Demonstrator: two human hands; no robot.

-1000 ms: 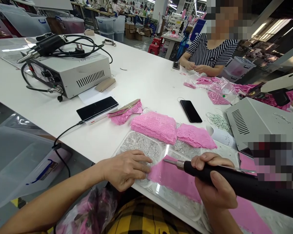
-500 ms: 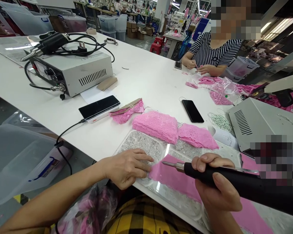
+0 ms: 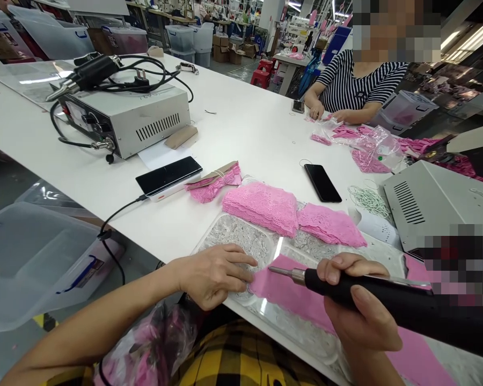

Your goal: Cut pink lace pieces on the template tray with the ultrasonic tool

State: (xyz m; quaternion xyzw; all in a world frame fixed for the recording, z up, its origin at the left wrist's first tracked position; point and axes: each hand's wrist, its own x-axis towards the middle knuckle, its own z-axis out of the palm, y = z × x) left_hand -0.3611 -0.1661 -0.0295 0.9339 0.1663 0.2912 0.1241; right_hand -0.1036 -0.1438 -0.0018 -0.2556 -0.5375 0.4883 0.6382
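Observation:
My right hand [image 3: 360, 300] grips a thick black handpiece [image 3: 390, 297] with a slim metal tip pointing left. That tip is over a pink fabric strip [image 3: 293, 297], close to its left end; I cannot tell whether it touches. The strip runs towards the lower right, beneath my right hand. My left hand [image 3: 221, 274] lies with fingers stretched out, fingertips at the strip's left edge. Under the strip is a clear moulded plastic sheet [image 3: 241, 230] over a grey speckled surface. Just beyond sit a thick stack of pink lace pieces [image 3: 260, 206] and a smaller lace stack [image 3: 332, 222].
A grey control box [image 3: 145, 120] with a cabled black handpiece [image 3: 92, 72] on top stands at left. Phones [image 3: 322, 183], a tied lace bundle [image 3: 215, 182] and another grey box [image 3: 446, 203] lie around. Across the table sits a person in a striped shirt [image 3: 358, 88].
The whole view has shifted slightly, with things appearing a little further right. My hands and the handpiece keep nearly the same pose over the strip. The person opposite has moved their hands apart.

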